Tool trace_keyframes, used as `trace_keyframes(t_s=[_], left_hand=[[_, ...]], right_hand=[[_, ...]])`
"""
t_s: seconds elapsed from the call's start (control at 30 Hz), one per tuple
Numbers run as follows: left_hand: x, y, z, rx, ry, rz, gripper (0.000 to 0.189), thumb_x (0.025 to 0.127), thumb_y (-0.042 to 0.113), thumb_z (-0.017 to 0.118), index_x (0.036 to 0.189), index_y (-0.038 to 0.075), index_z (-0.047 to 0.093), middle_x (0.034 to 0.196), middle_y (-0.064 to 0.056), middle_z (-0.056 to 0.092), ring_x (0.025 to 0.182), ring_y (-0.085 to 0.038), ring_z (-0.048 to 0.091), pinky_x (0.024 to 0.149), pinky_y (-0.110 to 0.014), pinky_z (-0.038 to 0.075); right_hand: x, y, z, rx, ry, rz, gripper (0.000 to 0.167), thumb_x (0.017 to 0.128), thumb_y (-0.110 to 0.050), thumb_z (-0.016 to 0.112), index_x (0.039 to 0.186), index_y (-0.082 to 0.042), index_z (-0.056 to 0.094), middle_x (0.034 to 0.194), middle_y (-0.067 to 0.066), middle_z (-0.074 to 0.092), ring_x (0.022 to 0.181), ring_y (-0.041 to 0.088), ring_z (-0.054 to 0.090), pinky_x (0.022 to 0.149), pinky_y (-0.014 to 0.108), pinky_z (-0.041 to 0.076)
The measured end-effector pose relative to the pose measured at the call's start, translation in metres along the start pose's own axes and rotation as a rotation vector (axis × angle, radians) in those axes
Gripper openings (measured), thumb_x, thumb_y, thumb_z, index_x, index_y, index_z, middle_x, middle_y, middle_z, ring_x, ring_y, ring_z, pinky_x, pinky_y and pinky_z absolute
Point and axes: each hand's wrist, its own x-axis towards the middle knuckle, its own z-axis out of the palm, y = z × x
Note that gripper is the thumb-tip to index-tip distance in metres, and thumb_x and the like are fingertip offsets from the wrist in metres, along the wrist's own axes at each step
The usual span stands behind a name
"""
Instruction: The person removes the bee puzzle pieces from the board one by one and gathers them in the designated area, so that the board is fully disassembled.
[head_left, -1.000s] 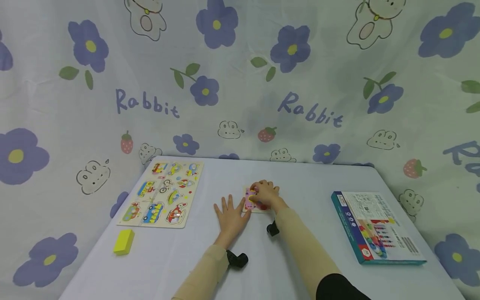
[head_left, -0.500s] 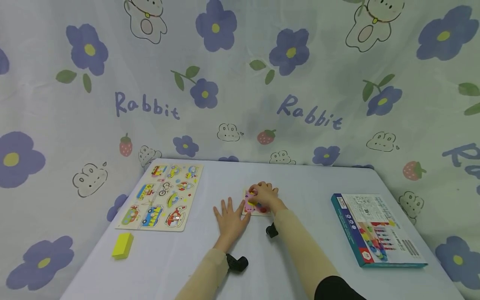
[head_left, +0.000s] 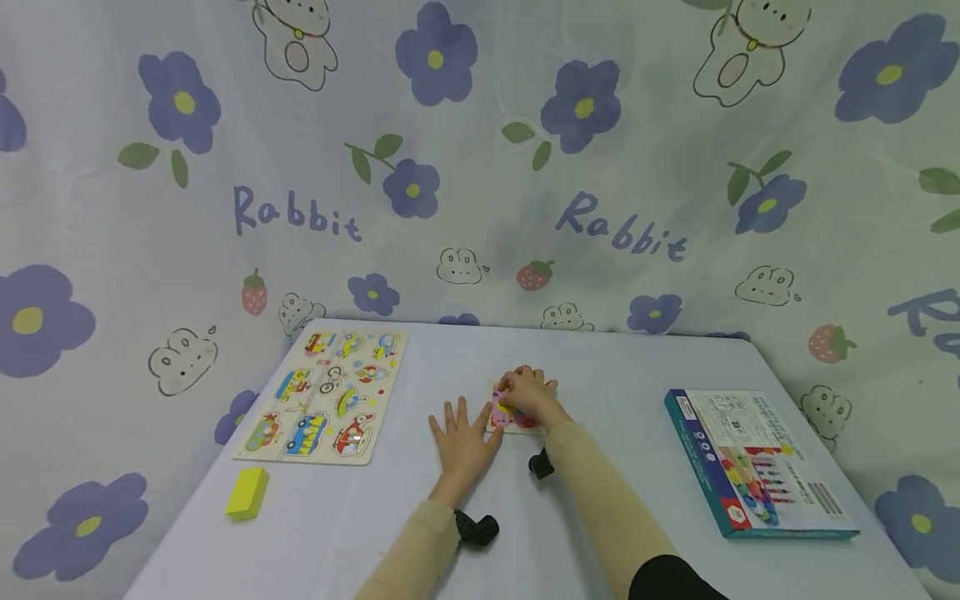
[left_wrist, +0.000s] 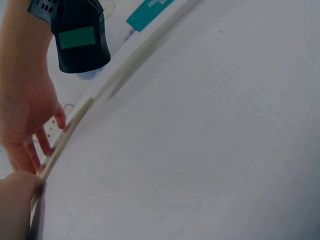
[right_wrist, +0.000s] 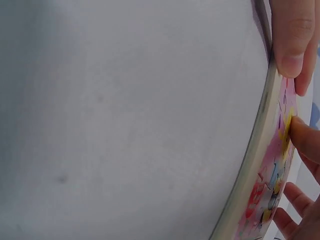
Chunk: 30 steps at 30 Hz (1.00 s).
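Observation:
A small wooden picture board point(right_wrist: 265, 185) with a pink, red and yellow picture lies flat at the middle of the white table point(head_left: 420, 367). My left hand point(head_left: 462, 442) rests flat beside it with spread fingers, its thumb at the board's left edge. Over the board is my right hand point(head_left: 531, 396), which covers much of the picture in the head view. In the right wrist view, a fingertip of the right hand point(right_wrist: 306, 142) touches the yellow patch while other fingers rest along the board's far side. The left thumb and a finger appear at the board's near corner there.
A larger board point(head_left: 318, 400) with pictures of vehicles lies at the back left. Nearer on that side is a yellow block point(head_left: 247, 493). On the right lies a flat box point(head_left: 757, 458) with teal sides. A printed curtain point(head_left: 480, 167) hangs behind the table.
The head view shifts slightly. Both hands keep their places at the small board, with only a slight shift of the right fingers over the picture.

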Motion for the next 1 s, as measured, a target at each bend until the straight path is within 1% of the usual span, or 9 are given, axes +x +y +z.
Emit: trace_keyframes(t_s=[0.2,0.4,0.63,0.8,0.9,1.0], left_hand=[[0.0003,-0.0005,0.0003,0.003,0.003,-0.002,0.055,0.088,0.056,0.047,0.136,0.030,0.047,0.147,-0.022,0.029,0.136,-0.046,0.015,0.103,-0.066,-0.002],[-0.0002,-0.0003,0.0010,0.021,0.004,-0.001,0.055,0.088,0.057,0.045,0.136,0.031,0.047,0.146,-0.022,0.029,0.136,-0.046,0.016,0.103,-0.067,0.000],[-0.0005,0.0000,0.0000,0.022,0.016,0.006,0.055,0.088,0.057,0.045,0.136,0.031,0.047,0.146,-0.022,0.030,0.135,-0.046,0.017,0.103,-0.067,0.002],[-0.0010,-0.0001,0.0003,0.016,0.022,0.010,0.054,0.088,0.057,0.046,0.135,0.031,0.048,0.146,-0.022,0.031,0.135,-0.046,0.018,0.103,-0.067,0.002],[-0.0010,-0.0001,-0.0002,0.017,0.015,0.009,0.055,0.088,0.058,0.045,0.136,0.031,0.047,0.146,-0.022,0.031,0.135,-0.046,0.017,0.102,-0.067,0.002],[-0.0009,-0.0001,-0.0008,0.013,0.006,0.008,0.055,0.088,0.057,0.046,0.136,0.031,0.047,0.146,-0.021,0.030,0.136,-0.046,0.016,0.102,-0.067,0.001]], right_hand=[[0.0026,0.0022,0.0037,-0.007,0.013,-0.001,0.034,0.081,-0.040,0.067,0.112,-0.029,0.061,0.137,0.009,0.042,0.125,0.037,0.030,0.097,0.064,0.018],[0.0019,0.0022,0.0038,-0.008,0.015,-0.034,0.031,0.081,-0.034,0.067,0.112,-0.030,0.062,0.135,0.008,0.044,0.124,0.038,0.032,0.096,0.064,0.017],[0.0014,0.0001,0.0025,-0.030,0.012,-0.061,0.038,0.080,-0.028,0.066,0.117,-0.030,0.060,0.136,0.008,0.044,0.124,0.038,0.032,0.097,0.063,0.017],[0.0044,0.0010,0.0039,-0.038,-0.001,-0.066,0.040,0.078,-0.027,0.065,0.117,-0.031,0.059,0.135,0.008,0.043,0.125,0.036,0.031,0.098,0.062,0.016],[0.0050,0.0001,0.0035,-0.042,-0.012,-0.064,0.039,0.078,-0.027,0.064,0.117,-0.032,0.059,0.136,0.008,0.042,0.125,0.036,0.030,0.098,0.061,0.016],[0.0049,-0.0013,0.0022,-0.030,-0.014,-0.057,0.034,0.081,-0.033,0.063,0.114,-0.031,0.060,0.136,0.008,0.042,0.125,0.037,0.031,0.098,0.062,0.016]])
